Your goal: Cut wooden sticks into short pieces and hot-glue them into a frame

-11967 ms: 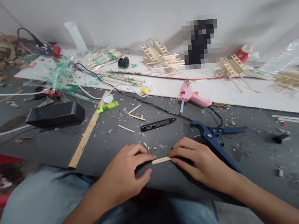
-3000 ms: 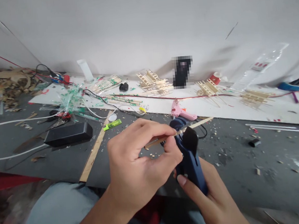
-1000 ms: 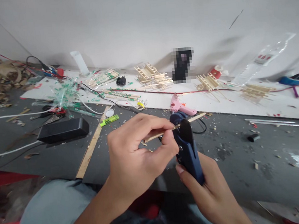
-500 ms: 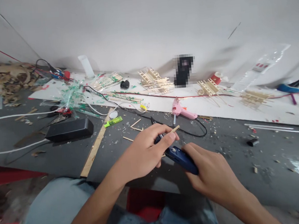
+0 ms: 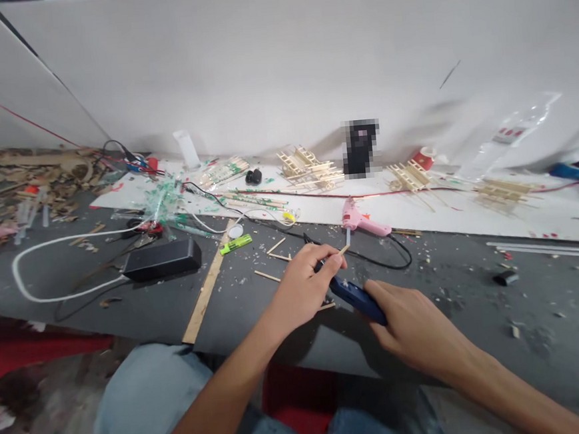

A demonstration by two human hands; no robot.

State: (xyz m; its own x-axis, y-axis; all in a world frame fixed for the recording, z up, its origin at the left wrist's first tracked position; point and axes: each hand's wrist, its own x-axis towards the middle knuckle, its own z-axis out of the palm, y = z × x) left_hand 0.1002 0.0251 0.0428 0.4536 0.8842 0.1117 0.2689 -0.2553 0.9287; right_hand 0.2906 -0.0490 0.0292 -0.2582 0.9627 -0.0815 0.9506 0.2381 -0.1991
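Between the thumb and fingers of my left hand (image 5: 307, 279) is a short thin wooden stick (image 5: 343, 250), its end poking out past the thumb. My right hand (image 5: 410, 318) is wrapped round the handle of a dark blue utility knife (image 5: 357, 298). The knife's front end reaches up to the left hand, where the fingers hide it, so I cannot see whether the blade touches the stick. More cut sticks (image 5: 267, 276) lie on the grey table just left of my left hand. A pink glue gun (image 5: 365, 223) rests beyond both hands.
A black power brick (image 5: 162, 260) with a white cable, a green highlighter (image 5: 236, 244) and a wooden strip (image 5: 205, 297) lie at left. Small stick models (image 5: 310, 165) stand on white board (image 5: 313, 205) along the wall. Clear glue sticks (image 5: 542, 248) are at right.
The view has shifted, so the table's things appear lower and further right. Both hands keep their holds on the stick and the knife. Less of the stick's end shows past the left thumb.
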